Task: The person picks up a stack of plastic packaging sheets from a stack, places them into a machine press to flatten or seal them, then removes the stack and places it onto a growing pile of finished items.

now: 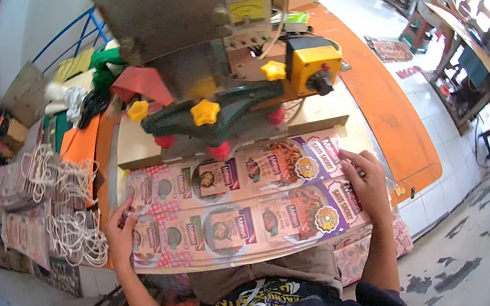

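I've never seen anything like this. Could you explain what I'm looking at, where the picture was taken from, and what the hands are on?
There's no robot here: these are a person's own bare hands. One wide fisheye camera, worn on the person's head, looks down, so straight edges look bent.

The left hand touches the left edge of some printed sheeting showing food pictures; the right hand is at its right edge. How firmly either grips, I can't tell.

Beyond the sheeting stands a big grey machine with a dark green bar, star-shaped yellow knobs and a yellow box. An orange tabletop shows on the right. At the lower left are printed stacks with loops of white cord.
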A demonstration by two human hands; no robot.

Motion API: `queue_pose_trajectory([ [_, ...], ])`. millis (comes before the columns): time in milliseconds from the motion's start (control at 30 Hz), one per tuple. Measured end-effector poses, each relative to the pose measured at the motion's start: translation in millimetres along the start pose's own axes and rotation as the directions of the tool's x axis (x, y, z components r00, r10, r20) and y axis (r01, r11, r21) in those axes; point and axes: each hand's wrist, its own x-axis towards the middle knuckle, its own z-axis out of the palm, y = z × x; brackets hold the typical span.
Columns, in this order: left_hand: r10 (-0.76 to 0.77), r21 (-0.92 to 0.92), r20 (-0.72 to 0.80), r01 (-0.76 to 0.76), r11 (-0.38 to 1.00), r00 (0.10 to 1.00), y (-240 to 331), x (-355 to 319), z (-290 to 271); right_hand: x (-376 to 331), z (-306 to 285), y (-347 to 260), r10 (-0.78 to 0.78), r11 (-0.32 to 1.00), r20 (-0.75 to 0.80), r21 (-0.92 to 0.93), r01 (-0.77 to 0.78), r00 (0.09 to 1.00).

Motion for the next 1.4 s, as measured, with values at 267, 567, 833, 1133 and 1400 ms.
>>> queue_pose_trajectory([
  [267, -0.122, -0.037, 0.031, 0.123, 0.992, 0.992, -11.5, -1.1, -0.4, -0.8, -0.3, 8.6, -0.037, 0.999, -0.015, -0.022, 0.036, 0.999],
  [567, -0.126, -0.058, 0.037, 0.128, 0.990, 0.991, -4.6, -2.5, 0.5, 0.4, -0.4, 10.4, -0.072, 0.997, -0.049, -0.027, 0.070, 0.996],
  [833, -0.088, -0.078, 0.029, 0.090, 0.993, 0.996, -2.0, -3.4, 0.9, 1.0, -0.1, 9.8, -0.051, 0.999, -0.036, -0.014, 0.051, 0.998],
  [1133, -0.086, -0.141, -0.037, 0.080, 0.987, 0.996, 14.1, -2.9, 9.9, -4.0, -6.3, 20.0, -0.022, 0.999, -0.161, 0.019, 0.026, 0.987],
  [1400, -0.178, 0.272, -0.051, 0.186, 0.944, 0.983, 3.8, -30.4, -24.5, -31.6, -38.5, -0.1, 0.106, 0.948, -0.165, -0.282, -0.150, 0.981],
])
